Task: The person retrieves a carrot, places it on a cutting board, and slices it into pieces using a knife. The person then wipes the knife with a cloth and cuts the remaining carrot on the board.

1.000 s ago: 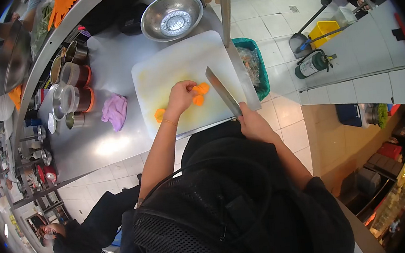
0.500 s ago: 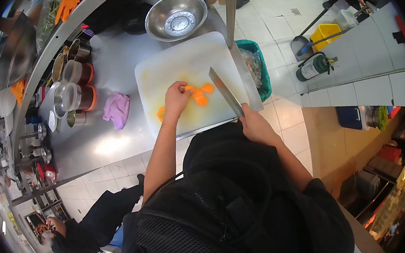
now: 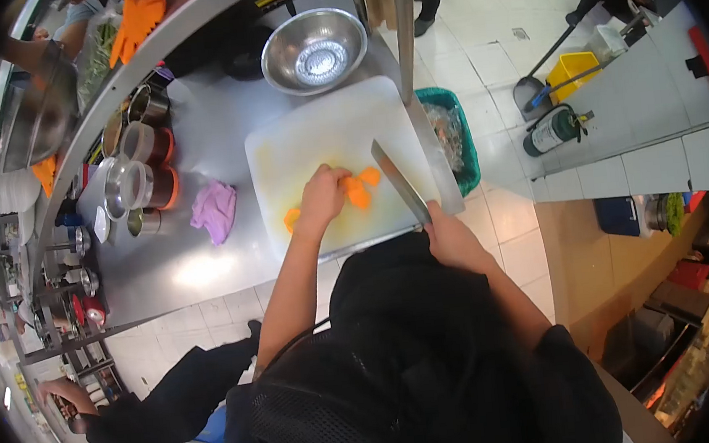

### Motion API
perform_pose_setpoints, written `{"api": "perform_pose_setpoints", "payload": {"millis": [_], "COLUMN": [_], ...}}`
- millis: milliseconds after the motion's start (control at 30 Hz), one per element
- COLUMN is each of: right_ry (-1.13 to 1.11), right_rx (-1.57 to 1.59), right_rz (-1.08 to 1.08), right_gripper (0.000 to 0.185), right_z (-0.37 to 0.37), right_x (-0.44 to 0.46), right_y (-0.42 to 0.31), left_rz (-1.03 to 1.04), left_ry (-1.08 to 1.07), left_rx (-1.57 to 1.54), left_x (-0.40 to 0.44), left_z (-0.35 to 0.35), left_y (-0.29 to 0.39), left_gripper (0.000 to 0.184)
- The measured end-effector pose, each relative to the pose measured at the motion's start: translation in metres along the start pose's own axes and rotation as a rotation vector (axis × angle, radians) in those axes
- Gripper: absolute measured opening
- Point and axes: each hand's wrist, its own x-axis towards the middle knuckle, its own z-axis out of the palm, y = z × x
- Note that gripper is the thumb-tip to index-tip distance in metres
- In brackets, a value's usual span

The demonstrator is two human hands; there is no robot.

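Observation:
Flat on the white cutting board (image 3: 290,155) lie a few bright orange vegetable pieces (image 3: 357,192), which look like carrot. My left hand (image 3: 324,192) is over the left end of this small cluster, its fingers curled and closed on a piece that they mostly cover. Another orange piece (image 3: 291,219) lies by my left wrist, near the board's left edge. My right hand (image 3: 454,234) is wrapped round the handle of a kitchen knife (image 3: 402,182). The long blade points away from me, over the right part of the board, apart from the orange pieces.
A metal bowl (image 3: 314,52) stands behind the board. Left are a purple cloth (image 3: 214,212) and lidded containers of red sauce (image 3: 162,188). A green-lined bin (image 3: 467,140) stands right, past a metal post (image 3: 406,31). Another person (image 3: 168,406) is at lower left.
The whole view has shifted, so the bench sits lower in the picture. My left hand has moved slightly right and now covers more of the leftmost orange piece. The knife stays raised at right.

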Motion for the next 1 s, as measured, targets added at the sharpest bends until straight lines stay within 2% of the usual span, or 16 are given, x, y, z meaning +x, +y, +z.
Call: {"api": "perform_pose_setpoints", "payload": {"millis": [233, 333, 400, 433, 500, 533, 600, 633, 700, 733, 800, 833, 900, 1000], "right_ry": [0.009, 0.001, -0.015, -0.017, 0.002, 0.001, -0.008, -0.015, -0.030, -0.033, -0.032, -0.022, -0.010, 0.009], "right_rx": [0.015, 0.009, -0.007, -0.001, -0.008, -0.004, 0.003, -0.011, -0.019, -0.024, -0.031, -0.027, -0.024, -0.028], "right_rz": [-0.033, -0.012, -0.008, -0.013, -0.034, -0.041, -0.040, -0.027, -0.012, -0.020, -0.030, -0.047, -0.059, -0.070], "right_gripper": [0.026, 0.025, 0.025, 0.025, 0.025, 0.025, 0.024, 0.023, 0.022, 0.022, 0.021, 0.022, 0.022, 0.022], "right_z": [-0.002, -0.006, -0.003, 0.001, -0.003, -0.003, -0.003, -0.004, -0.005, -0.006, -0.005, -0.003, -0.002, -0.002], "right_x": [0.003, -0.001, -0.001, -0.001, 0.007, 0.006, 0.003, 0.004, 0.004, 0.003, 0.003, 0.003, 0.002, 0.000], "right_y": [0.003, -0.002, -0.001, 0.004, 0.006, 0.005, 0.004, 0.001, -0.003, -0.003, -0.003, -0.001, 0.000, -0.001], "left_rz": [0.010, -0.062, -0.019, -0.022, 0.060, 0.065, 0.056, 0.053, 0.151, 0.147, 0.036, 0.039, 0.269, 0.320], "left_ry": [-0.041, 0.030, 0.207, 0.214, 0.154, 0.162, -0.041, -0.045, 0.097, 0.091, 0.019, 0.019, 0.153, 0.188], "left_rx": [-0.144, -0.202, -0.084, -0.083, 0.100, 0.098, 0.331, 0.330, 0.140, 0.138, -0.148, -0.148, 0.076, 0.216], "left_x": [0.002, 0.001, 0.000, -0.005, -0.009, -0.009, -0.017, -0.017, -0.013, -0.013, -0.007, -0.007, -0.012, 0.001], "left_z": [-0.018, -0.036, -0.042, -0.037, -0.033, -0.039, -0.052, -0.052, -0.047, -0.037, -0.013, -0.005, 0.008, 0.026], "left_y": [0.002, -0.004, -0.010, -0.019, -0.024, -0.023, -0.019, -0.016, -0.008, -0.002, 0.017, 0.028, 0.047, 0.043], "left_gripper": [0.016, 0.014, 0.013, 0.013, 0.016, 0.016, 0.016, 0.016, 0.017, 0.017, 0.017, 0.017, 0.020, 0.021]}}
